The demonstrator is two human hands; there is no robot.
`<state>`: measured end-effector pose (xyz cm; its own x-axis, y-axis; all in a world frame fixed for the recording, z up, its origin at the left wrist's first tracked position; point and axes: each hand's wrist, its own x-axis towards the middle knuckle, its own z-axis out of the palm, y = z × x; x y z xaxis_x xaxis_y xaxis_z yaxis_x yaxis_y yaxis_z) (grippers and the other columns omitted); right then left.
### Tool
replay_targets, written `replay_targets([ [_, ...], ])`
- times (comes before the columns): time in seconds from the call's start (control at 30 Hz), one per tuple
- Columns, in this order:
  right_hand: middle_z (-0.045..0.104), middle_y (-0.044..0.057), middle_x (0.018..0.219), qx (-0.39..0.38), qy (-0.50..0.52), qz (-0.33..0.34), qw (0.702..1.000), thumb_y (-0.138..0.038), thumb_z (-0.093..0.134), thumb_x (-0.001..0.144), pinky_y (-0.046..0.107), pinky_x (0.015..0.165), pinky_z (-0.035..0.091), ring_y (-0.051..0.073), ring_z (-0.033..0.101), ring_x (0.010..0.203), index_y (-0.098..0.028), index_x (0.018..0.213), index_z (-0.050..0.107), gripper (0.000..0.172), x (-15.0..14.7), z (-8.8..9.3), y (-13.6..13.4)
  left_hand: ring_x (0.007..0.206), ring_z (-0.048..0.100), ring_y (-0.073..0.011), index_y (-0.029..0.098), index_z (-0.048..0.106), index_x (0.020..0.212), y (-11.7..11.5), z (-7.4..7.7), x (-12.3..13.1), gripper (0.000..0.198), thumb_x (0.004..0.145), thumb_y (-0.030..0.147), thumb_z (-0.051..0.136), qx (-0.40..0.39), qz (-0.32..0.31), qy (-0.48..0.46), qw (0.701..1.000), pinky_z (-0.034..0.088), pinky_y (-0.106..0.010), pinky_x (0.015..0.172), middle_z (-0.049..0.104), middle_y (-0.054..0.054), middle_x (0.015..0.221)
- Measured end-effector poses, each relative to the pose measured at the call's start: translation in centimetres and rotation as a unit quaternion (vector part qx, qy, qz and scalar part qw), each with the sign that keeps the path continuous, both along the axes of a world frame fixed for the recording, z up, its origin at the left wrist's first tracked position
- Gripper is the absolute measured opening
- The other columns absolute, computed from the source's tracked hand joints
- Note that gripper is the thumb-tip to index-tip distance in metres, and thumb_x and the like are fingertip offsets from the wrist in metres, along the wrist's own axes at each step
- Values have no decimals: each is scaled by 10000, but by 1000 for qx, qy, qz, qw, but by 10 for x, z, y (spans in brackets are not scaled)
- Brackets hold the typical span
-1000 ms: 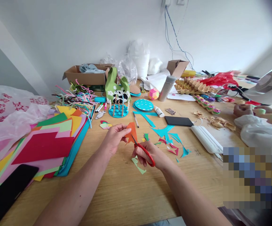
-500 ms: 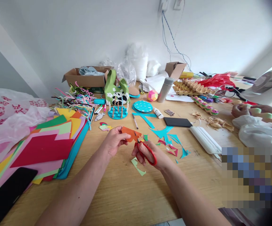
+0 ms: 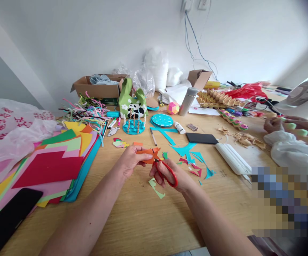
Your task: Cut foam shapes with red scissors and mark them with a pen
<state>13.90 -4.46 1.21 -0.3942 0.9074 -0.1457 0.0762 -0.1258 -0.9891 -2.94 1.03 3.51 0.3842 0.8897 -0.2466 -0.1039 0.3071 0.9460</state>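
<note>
Where scissors [image 3: 166,165] meet it, orange paper [image 3: 148,151] has tilted.

On the white plastic bag [image 3: 22,138] at the left edge of the stack of coloured sheets [image 3: 47,169], you can see red Chinese characters [image 3: 4,123] in slanting lines, too creased and blurred for you to read with certainty.

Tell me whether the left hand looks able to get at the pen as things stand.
Likely yes, though the left hand would probably have to release the orange paper first. The pen lies just beyond that paper, with nothing covering it.
</note>
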Motion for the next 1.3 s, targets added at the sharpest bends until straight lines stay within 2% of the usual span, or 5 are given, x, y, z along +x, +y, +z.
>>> replay_targets([
  [0.2, 529, -5, 503, 5, 0, 7, 1000, -796, 465, 743, 219, 413, 274, 78, 439, 387, -106, 748, 645, 714, 0, 0, 0, 573, 550, -110, 139, 669, 684, -3, 4, 1, 177, 604, 280, 740, 21, 4, 8, 1000, 427, -226, 519, 642, -16, 641],
  [0.47, 525, -15, 504, 7, -17, 2, 1000, -784, 489, 733, 228, 419, 290, 83, 442, 397, -122, 751, 618, 674, -1, 5, -1, 564, 555, -116, 115, 707, 734, -1, 2, 2, 219, 589, 275, 739, 21, 29, 17, 999, 407, -223, 504, 672, -46, 649],
  [0.73, 520, -19, 491, 3, -29, -7, 1000, -762, 486, 753, 226, 416, 296, 81, 435, 389, -128, 742, 612, 646, -2, 6, -1, 536, 542, -108, 113, 703, 722, -3, 3, 2, 210, 593, 273, 744, 24, 26, 12, 999, 406, -219, 493, 664, -43, 631],
  [1.3, 517, -11, 486, -1, -25, -11, 1000, -796, 492, 718, 230, 398, 276, 81, 422, 373, -112, 740, 620, 696, -2, 6, -1, 559, 565, -116, 120, 695, 707, -3, 4, 2, 182, 599, 260, 737, 23, 28, 32, 999, 412, -216, 482, 678, -44, 644],
])
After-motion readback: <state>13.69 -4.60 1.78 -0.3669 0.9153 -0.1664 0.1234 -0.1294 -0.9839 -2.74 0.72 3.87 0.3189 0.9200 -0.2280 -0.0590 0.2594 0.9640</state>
